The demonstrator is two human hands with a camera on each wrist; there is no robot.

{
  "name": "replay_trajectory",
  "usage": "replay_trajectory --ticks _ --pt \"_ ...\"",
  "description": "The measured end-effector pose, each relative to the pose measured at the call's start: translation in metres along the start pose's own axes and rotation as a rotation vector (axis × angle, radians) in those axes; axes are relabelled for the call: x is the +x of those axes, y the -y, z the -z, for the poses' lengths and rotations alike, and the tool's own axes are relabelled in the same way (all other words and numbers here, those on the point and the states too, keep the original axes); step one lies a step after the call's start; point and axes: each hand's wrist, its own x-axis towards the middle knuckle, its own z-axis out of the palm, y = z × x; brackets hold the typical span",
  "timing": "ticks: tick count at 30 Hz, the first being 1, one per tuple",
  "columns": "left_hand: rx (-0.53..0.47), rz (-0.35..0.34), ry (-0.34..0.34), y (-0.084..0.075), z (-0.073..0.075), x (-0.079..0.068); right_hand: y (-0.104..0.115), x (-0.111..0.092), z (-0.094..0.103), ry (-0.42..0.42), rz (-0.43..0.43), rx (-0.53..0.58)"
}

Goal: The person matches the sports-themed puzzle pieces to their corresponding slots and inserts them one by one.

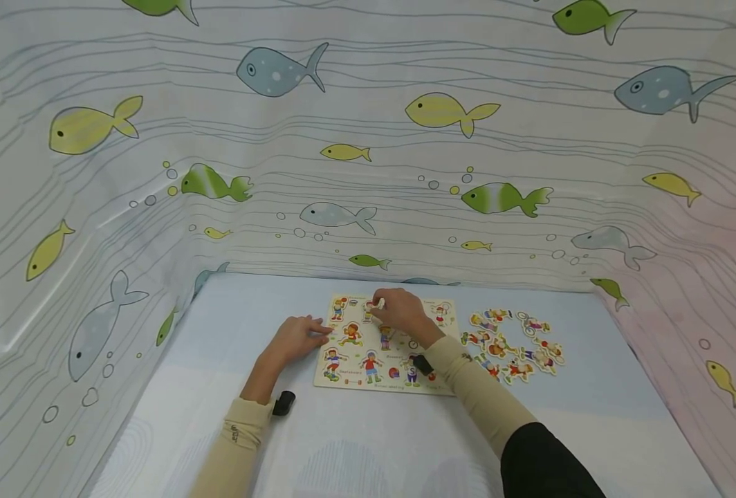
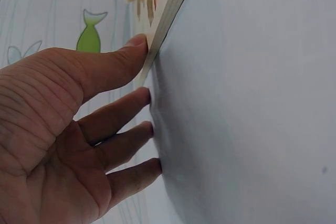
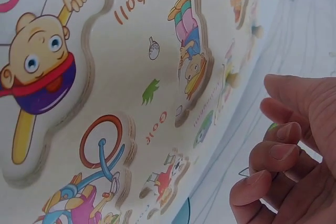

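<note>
At lower centre, the sports puzzle board [image 1: 366, 337] is touched by the unclenched left hand [image 1: 298, 339]; the right hand's [image 1: 402, 311] grip cannot be determined.

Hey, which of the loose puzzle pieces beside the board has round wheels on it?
The wheeled piece at the group's upper right: round wheel outlines show at its left side, while no such rings stand out on the other loose pieces.

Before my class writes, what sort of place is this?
Probably an indoor play corner: fish-patterned wall covering on three sides, a pale tabletop, and on it a sports puzzle board beside loose puzzle pieces.
</note>
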Motion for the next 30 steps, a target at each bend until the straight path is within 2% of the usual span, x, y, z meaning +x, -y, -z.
replay_trajectory --ticks 8,22,30 --pt "0.003 0.005 0.001 0.0 0.0 0.0 -0.004 -0.007 0.003 -0.038 0.029 -0.021" --pt "-0.004 0.001 -0.008 0.0 -0.001 0.0 -0.002 -0.021 0.014 -0.041 0.024 -0.037" --pt "-0.003 0.007 -0.009 -0.001 -0.001 -0.001 -0.005 -0.031 0.019 -0.085 0.062 -0.042"
